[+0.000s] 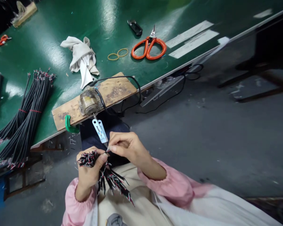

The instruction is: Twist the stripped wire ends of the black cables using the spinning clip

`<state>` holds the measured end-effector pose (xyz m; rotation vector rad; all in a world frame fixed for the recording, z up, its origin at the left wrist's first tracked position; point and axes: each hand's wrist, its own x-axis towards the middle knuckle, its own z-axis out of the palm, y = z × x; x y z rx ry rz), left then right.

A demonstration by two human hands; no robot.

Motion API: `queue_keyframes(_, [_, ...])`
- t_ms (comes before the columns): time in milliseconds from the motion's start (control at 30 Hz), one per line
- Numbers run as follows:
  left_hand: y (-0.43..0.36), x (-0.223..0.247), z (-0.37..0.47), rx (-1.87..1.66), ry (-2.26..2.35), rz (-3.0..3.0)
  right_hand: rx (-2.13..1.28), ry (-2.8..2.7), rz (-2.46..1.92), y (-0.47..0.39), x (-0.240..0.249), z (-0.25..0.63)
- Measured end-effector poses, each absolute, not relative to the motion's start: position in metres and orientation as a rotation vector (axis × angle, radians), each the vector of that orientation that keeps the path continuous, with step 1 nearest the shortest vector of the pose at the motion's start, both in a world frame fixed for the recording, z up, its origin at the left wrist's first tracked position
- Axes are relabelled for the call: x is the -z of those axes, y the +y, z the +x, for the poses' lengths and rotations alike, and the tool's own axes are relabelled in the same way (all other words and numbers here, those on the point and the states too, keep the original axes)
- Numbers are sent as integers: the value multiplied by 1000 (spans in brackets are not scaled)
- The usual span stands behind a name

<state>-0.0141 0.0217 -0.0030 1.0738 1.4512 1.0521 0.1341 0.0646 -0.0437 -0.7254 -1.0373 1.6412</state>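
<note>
My left hand (91,171) is closed around a bundle of black cables (88,158) whose ends show red, white and dark wires. More cable ends (114,182) fan out below, over my lap. My right hand (127,146) pinches the thin wire end of one cable beside my left thumb. Just above the fingertips, a light blue clip-like piece (100,130) hangs from the metal shaft of a small motor (91,102). The motor is fixed on a stained wooden board (118,89) at the table edge, held by a green clamp (70,125).
On the green table (85,18) lie tied cable bundles (33,116), a crumpled white cloth (81,58), rubber bands (118,55), orange-handled scissors (151,47), a black cutter (135,27) and paper strips (193,39). A black cord (139,88) loops off the edge.
</note>
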Motion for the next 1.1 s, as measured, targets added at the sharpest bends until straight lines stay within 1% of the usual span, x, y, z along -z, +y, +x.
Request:
queue_keyframes(100, [22,2,-14,-1052,1422,1048,-1768,-952,-679,65,51,132])
queue_keyframes(167, [23,0,-14,-1056,1396,1053,-1758,-955,-689,65,54,131])
queue_keyframes(467, [26,-2,-13,-1037,1387,1060,-1233,-1361,-584,67,48,137])
queue_keyframes(600, [25,-1,-13,-1011,1423,1061,-1107,-1441,-617,65,44,137])
queue_keyframes(700, [24,2,-13,-1019,1455,1037,-1176,-1409,-703,60,41,133])
queue_keyframes(867, [19,6,-16,-1111,1440,969,-1583,-1246,-774,49,44,125])
queue_keyframes(933, [19,6,-18,-1152,1432,914,-1570,-1263,-800,47,47,123])
queue_keyframes(1100, [18,5,-19,-1134,1438,846,-1330,-1270,-806,53,45,123])
